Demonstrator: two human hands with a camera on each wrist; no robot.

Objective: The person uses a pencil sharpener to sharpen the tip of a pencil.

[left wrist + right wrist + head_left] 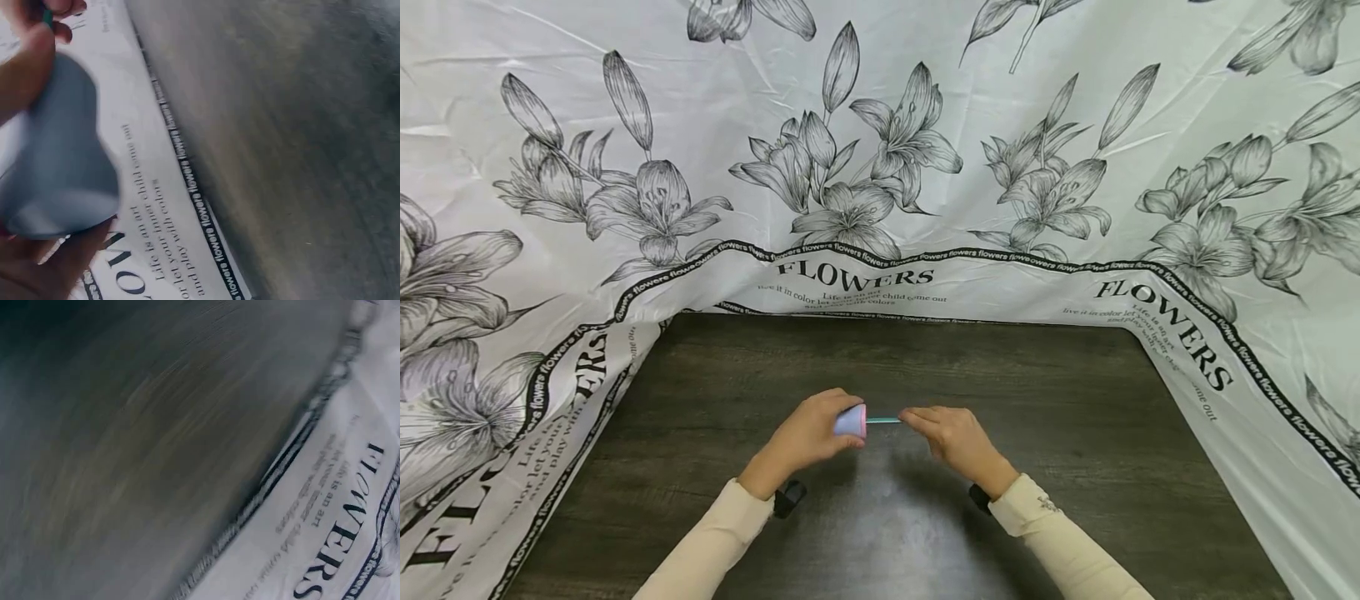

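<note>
Over the dark table, my left hand point(808, 429) grips a lavender, waisted, cup-like object point(849, 422) with a pink rim, held on its side. The fingers lie over its top and the thumb below. A thin teal stick point(883, 420) runs from the pink end across to my right hand point(946, 433), whose fingertips pinch its other end. In the left wrist view the cup-like object point(65, 144) looks blue-grey and blurred, flaring toward its near end, with the stick's green tip point(48, 17) between the other hand's fingers. The right wrist view shows neither hand.
A dark wood-grain table point(880, 367) spreads below both hands. White cloth point(880, 292) printed with flowers and lettering hangs behind it and along its left and right sides. Dark bands point(789, 498) sit at both wrists.
</note>
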